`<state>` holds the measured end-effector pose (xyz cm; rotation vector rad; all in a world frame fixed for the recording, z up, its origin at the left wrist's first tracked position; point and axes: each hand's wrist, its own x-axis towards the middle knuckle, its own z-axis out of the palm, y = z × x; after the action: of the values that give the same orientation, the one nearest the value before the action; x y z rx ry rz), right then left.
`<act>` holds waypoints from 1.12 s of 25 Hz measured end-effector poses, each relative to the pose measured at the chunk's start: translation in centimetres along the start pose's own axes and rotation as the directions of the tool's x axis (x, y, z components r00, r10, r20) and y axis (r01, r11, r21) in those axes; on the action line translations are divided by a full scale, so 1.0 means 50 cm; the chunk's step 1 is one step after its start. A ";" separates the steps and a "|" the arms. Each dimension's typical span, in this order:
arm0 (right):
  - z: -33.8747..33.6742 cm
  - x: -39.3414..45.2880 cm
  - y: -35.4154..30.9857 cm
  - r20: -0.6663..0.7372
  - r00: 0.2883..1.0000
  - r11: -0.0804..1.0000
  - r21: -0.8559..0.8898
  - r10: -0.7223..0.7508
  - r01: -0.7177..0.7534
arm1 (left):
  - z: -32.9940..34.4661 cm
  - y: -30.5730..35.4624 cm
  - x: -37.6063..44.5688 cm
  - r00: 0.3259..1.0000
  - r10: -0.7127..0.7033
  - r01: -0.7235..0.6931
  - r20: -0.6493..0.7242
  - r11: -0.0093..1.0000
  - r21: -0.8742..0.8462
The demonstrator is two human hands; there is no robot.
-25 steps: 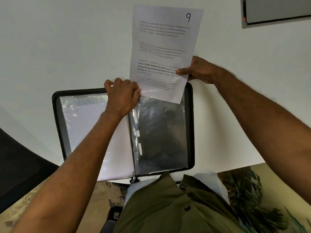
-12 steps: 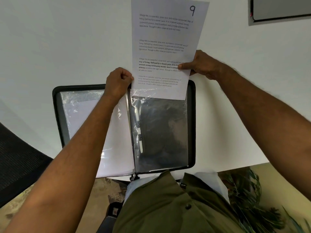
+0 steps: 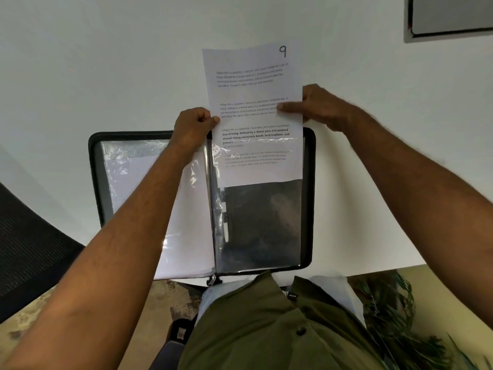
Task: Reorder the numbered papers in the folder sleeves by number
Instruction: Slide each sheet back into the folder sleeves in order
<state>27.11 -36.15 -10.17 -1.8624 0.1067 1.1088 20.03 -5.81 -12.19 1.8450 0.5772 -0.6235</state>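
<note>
White paper (image 3: 256, 102) marked 9, lower part slid into the right clear sleeve (image 3: 261, 222) of an open black folder (image 3: 93, 166).

white table (image 3: 106, 76), black mesh chair (image 3: 29, 249), leafy plant (image 3: 386, 316)

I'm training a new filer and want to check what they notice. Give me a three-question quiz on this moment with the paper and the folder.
1. What number is written on the paper?
2. True or false: the paper is fully inside the right-hand sleeve of the folder.
3. Which hand pinches the paper's left edge? A) left hand B) right hand C) neither

Key:
1. Nine, in the top right corner.
2. False; only its lower part is in the sleeve, the rest sticks out above.
3. A; the right hand grips the right edge.
</note>
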 end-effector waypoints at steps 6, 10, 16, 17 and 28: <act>-0.007 -0.007 -0.014 0.073 0.997 0.987 -0.157 0.040 -0.028 | -0.003 0.001 0.000 0.998 -0.025 0.028 0.060 0.999 -0.042; -0.004 -0.013 -0.018 0.158 0.980 0.965 -0.251 0.117 -0.075 | 0.001 -0.004 0.006 1.000 0.004 -0.004 -0.001 0.994 -0.111; 0.003 0.007 -0.021 -0.185 0.968 0.986 -0.049 -0.167 0.161 | -0.009 -0.016 0.011 0.995 0.016 -0.020 0.102 0.999 0.040; 0.002 0.008 -0.022 -0.184 0.961 0.975 -0.126 -0.205 0.184 | -0.011 -0.016 0.010 0.992 0.016 -0.022 0.123 0.999 0.045; 0.027 -0.006 -0.022 0.086 0.987 0.925 -0.344 -0.139 0.161 | -0.011 -0.024 0.006 0.993 0.101 -0.098 0.067 0.994 -0.052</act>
<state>26.61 -34.63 -9.44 -2.1078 -0.2830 1.1295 19.58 -4.87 -13.04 1.7881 0.4477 -0.5993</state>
